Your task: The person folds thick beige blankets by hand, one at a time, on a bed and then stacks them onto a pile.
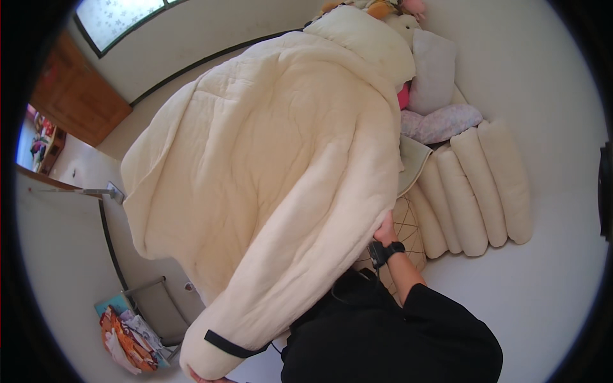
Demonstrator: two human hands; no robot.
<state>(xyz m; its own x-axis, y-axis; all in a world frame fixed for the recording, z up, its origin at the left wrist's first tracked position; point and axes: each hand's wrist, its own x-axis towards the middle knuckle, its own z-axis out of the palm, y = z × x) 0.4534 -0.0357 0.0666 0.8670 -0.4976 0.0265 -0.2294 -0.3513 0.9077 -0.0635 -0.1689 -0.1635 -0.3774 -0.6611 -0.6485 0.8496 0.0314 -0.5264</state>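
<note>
A large cream quilt (287, 140) spreads over the bed in front of me, rumpled, with its near edge rolled into a thick fold. At that fold's right end my right hand (385, 231) is closed on the edge, its fingers partly hidden; the wrist carries a black band with a small box. Down at the lower left, my left hand (207, 379) grips the quilt's near left corner, with only a bit of it showing under the cloth. Across the fold above it lies a black strip (233, 345).
Right of the bed stand cream padded cushions (463, 201). A patterned pillow (440, 124), a grey pillow (434, 70) and plush toys (405, 25) lie at the far end. At lower left is a folding chair (156, 309) beside a pile of bags (131, 341); a wooden door (80, 92) stands far left.
</note>
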